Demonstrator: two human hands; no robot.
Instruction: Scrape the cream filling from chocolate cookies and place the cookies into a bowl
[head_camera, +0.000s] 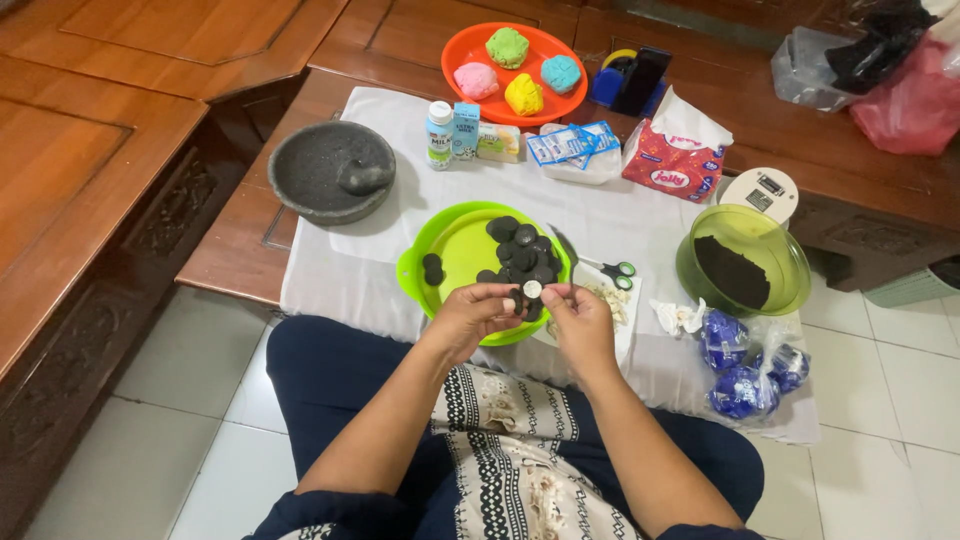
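Note:
Both my hands meet over the near rim of a lime green bowl (455, 250) that holds several dark round cookie halves (520, 250). My left hand (478, 312) and my right hand (578, 318) together pinch one dark sandwich cookie (530, 291) with a white cream face showing. A white plate (625, 325) with pale cream scrapings lies just right of my right hand. Scissors with green handles (612, 269) rest beside the bowl.
A stone mortar with pestle (333, 172) sits at left. An orange tray (465, 50) carries coloured dough balls. A second green bowl (745, 262) holds dark crumbs. Blue cookie packs (745, 365), a tissue pack (672, 160), a milk bottle (439, 134) and a scale (758, 192) stand around.

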